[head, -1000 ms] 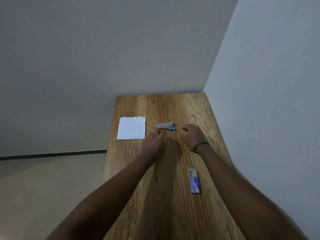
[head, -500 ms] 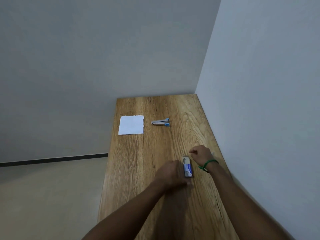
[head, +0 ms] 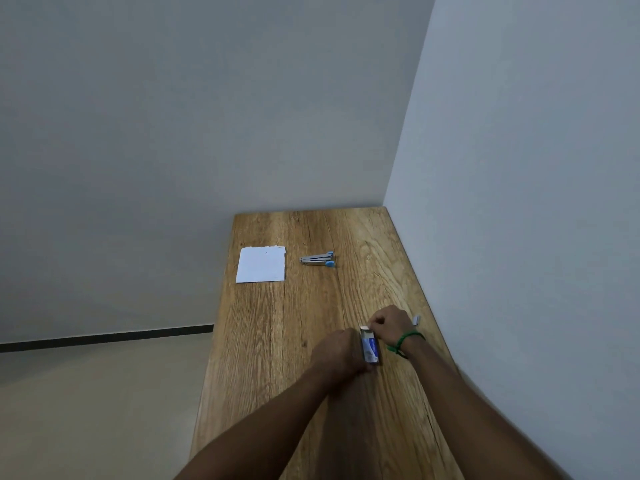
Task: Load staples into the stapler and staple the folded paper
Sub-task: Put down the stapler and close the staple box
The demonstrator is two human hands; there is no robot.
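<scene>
tabletop: long wooden tabletop with heavy grain (head: 277, 341), pushed into the corner where the two plain grey walls meet, running from mid-frame down to the bottom edge

staple box: small white and blue cardboard staple box (head: 370, 348), lower right of centre, lying lengthwise on the wood with its far end flap open

left hand: left hand (head: 337, 353) curled round the near left side of the staple box, fingers closed against it, so it's holding the box steady

right hand: right hand (head: 388, 323) at the far end of the box, fingertips pinched together right at the open flap; can't really tell if there's anything between them

wristband: thin green cord band (head: 403, 341) on the right wrist

stapler: small silver metal stapler with blue plastic ends (head: 318, 259), up around mid-frame, lying on its side, well apart from both hands

paper: white folded sheet of paper with a ragged top edge (head: 262, 264), flat on the tabletop just left of the stapler, not touching it

small bit: little pale piece (head: 417, 319) on the wood just right of the right hand, too small to say what it is

floor: beige floor (head: 86, 393) on the left side of the frame, with a dark skirting strip along the wall
</scene>
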